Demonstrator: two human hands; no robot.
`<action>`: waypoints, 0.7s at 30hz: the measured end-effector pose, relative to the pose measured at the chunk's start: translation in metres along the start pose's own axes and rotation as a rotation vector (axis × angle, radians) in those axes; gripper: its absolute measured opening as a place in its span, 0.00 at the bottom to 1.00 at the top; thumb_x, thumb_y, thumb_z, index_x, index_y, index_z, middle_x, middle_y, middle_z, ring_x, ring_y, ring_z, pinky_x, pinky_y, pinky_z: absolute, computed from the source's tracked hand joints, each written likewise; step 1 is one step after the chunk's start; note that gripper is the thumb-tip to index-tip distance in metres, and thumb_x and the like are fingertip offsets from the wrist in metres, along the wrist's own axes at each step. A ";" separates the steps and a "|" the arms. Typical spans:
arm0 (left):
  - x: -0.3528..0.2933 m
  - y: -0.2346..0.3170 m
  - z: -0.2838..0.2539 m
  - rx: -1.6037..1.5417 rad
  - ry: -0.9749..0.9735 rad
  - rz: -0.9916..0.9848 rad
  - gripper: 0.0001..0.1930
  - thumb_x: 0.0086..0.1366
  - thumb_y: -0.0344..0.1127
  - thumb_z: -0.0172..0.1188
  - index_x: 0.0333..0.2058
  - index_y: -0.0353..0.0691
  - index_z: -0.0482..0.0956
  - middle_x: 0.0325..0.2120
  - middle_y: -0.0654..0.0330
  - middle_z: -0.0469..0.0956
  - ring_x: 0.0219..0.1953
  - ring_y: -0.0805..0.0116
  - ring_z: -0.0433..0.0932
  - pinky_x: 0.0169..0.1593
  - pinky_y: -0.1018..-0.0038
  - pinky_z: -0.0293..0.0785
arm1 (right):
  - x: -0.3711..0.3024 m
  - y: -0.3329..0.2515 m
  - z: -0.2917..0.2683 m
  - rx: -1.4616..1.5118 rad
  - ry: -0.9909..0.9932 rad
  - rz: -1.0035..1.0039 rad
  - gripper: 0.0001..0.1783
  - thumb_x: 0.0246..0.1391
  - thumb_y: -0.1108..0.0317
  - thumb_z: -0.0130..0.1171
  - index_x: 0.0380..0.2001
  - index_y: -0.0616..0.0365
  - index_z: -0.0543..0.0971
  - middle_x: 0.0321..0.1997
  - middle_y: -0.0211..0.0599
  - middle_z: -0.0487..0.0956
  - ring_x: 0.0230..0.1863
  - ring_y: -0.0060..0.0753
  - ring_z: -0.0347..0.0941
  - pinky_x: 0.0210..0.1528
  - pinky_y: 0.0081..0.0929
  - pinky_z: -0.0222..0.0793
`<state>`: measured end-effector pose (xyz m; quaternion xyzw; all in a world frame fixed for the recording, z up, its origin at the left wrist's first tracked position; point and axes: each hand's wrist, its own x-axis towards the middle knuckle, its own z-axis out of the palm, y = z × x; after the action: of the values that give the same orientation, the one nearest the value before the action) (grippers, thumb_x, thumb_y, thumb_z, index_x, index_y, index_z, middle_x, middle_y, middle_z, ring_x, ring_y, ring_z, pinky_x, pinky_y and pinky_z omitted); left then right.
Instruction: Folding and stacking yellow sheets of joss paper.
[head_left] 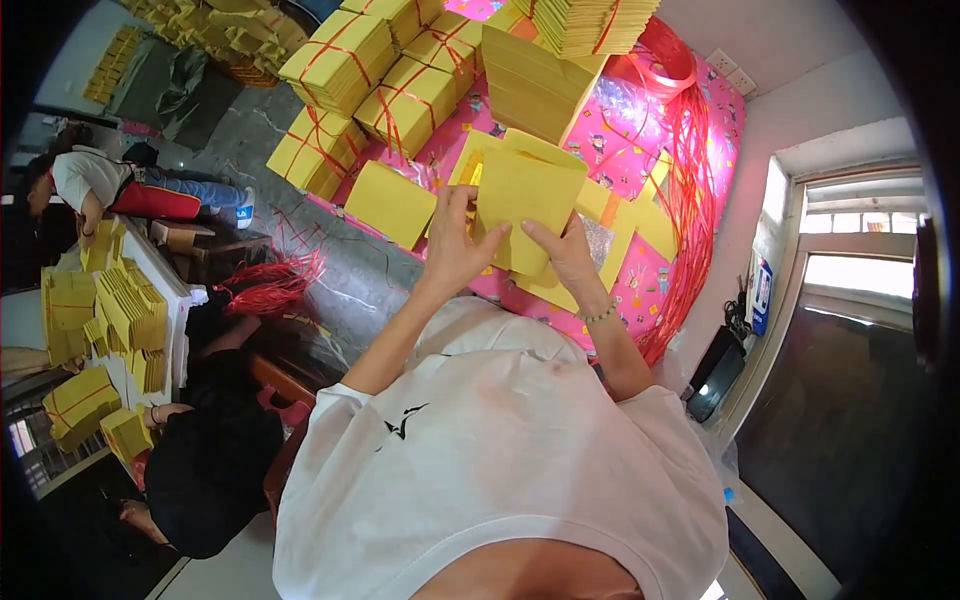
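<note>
Both my hands grip a small stack of yellow paper envelopes (pixel 530 190) above the pink patterned tablecloth. My left hand (pixel 460 243) closes on the left edge, thumb on the front and fingers reaching up the side. On the right edge is my right hand (pixel 568 258), its thumb pressed on the front face and its other fingers mostly hidden behind. How many envelopes are in the stack I cannot tell. Under and beside them lie more yellow sheets and a silvery patch (pixel 598 240). A flat yellow stack (pixel 391 203) rests left of my left hand.
Bundles tied with red ribbon (pixel 340 60) are piled at the back left of the pink tablecloth (pixel 640 285). A tall yellow stack (pixel 540 85) stands behind my hands. Red strands (pixel 690 200) hang at the right. Two people work at a white table (pixel 170 330) on the left.
</note>
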<state>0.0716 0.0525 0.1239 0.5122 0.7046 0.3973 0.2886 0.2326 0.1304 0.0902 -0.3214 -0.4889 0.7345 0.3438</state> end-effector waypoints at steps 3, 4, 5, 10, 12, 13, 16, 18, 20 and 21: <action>0.001 0.003 0.006 0.127 0.268 0.255 0.18 0.55 0.28 0.63 0.41 0.34 0.65 0.40 0.58 0.70 0.41 0.69 0.72 0.46 0.74 0.70 | -0.005 -0.008 0.002 -0.021 -0.010 0.019 0.23 0.51 0.72 0.62 0.49 0.63 0.69 0.46 0.33 0.76 0.47 0.22 0.71 0.48 0.23 0.69; 0.001 0.000 0.010 -0.264 0.179 0.185 0.19 0.56 0.27 0.62 0.42 0.34 0.64 0.39 0.58 0.70 0.41 0.70 0.72 0.45 0.75 0.69 | -0.007 -0.010 0.003 -0.021 -0.012 0.018 0.23 0.51 0.72 0.62 0.49 0.63 0.69 0.46 0.33 0.76 0.47 0.22 0.71 0.48 0.23 0.69; 0.001 -0.003 0.012 -0.652 0.084 0.110 0.19 0.56 0.27 0.62 0.44 0.35 0.63 0.38 0.59 0.70 0.40 0.70 0.72 0.44 0.76 0.69 | -0.009 -0.012 0.005 -0.054 -0.011 0.001 0.23 0.51 0.71 0.61 0.50 0.63 0.69 0.46 0.33 0.76 0.47 0.22 0.71 0.48 0.22 0.69; 0.003 -0.005 0.005 -0.827 0.037 -0.031 0.16 0.62 0.27 0.57 0.47 0.35 0.63 0.38 0.61 0.71 0.40 0.75 0.71 0.45 0.80 0.68 | -0.012 -0.021 0.008 -0.042 0.054 -0.016 0.23 0.53 0.71 0.60 0.51 0.63 0.68 0.47 0.34 0.75 0.47 0.22 0.71 0.48 0.22 0.69; 0.007 -0.006 0.002 -0.837 0.029 -0.069 0.16 0.64 0.28 0.55 0.48 0.35 0.63 0.37 0.62 0.72 0.40 0.77 0.71 0.45 0.81 0.68 | -0.012 -0.024 0.009 -0.047 0.022 -0.010 0.23 0.54 0.70 0.59 0.51 0.64 0.67 0.47 0.35 0.75 0.47 0.23 0.71 0.48 0.22 0.69; 0.009 -0.002 0.000 -0.842 -0.019 -0.079 0.15 0.65 0.30 0.53 0.49 0.35 0.64 0.38 0.63 0.73 0.40 0.78 0.71 0.45 0.81 0.68 | -0.011 -0.024 0.009 -0.047 0.023 -0.005 0.23 0.54 0.70 0.59 0.51 0.64 0.67 0.47 0.35 0.75 0.47 0.23 0.71 0.48 0.22 0.69; 0.013 0.009 -0.005 -0.851 -0.136 -0.119 0.15 0.68 0.34 0.49 0.51 0.35 0.66 0.40 0.63 0.74 0.42 0.79 0.72 0.46 0.81 0.68 | -0.008 -0.022 0.008 -0.021 0.012 0.041 0.23 0.54 0.71 0.59 0.52 0.65 0.67 0.48 0.35 0.75 0.47 0.23 0.71 0.48 0.23 0.69; 0.015 0.009 -0.003 -0.854 -0.204 -0.149 0.16 0.69 0.37 0.48 0.51 0.36 0.68 0.41 0.64 0.75 0.43 0.79 0.72 0.47 0.81 0.68 | -0.006 -0.022 0.008 0.053 0.033 0.083 0.23 0.55 0.69 0.58 0.52 0.65 0.67 0.48 0.35 0.75 0.47 0.24 0.71 0.48 0.23 0.69; 0.018 0.006 0.000 -0.890 -0.199 -0.226 0.15 0.69 0.37 0.47 0.50 0.36 0.69 0.42 0.63 0.75 0.44 0.78 0.73 0.47 0.79 0.69 | -0.004 -0.028 0.010 0.083 0.057 0.124 0.23 0.56 0.68 0.57 0.53 0.65 0.67 0.48 0.35 0.75 0.47 0.24 0.72 0.48 0.23 0.69; 0.021 0.004 0.002 -0.891 -0.199 -0.229 0.15 0.69 0.37 0.47 0.50 0.36 0.69 0.42 0.63 0.75 0.44 0.78 0.73 0.47 0.79 0.69 | -0.003 -0.029 0.010 0.113 0.082 0.160 0.23 0.57 0.67 0.56 0.53 0.65 0.67 0.48 0.36 0.75 0.47 0.24 0.72 0.48 0.23 0.69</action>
<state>0.0688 0.0733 0.1265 0.2930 0.4865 0.5756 0.5883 0.2320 0.1317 0.1213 -0.3695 -0.4051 0.7721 0.3214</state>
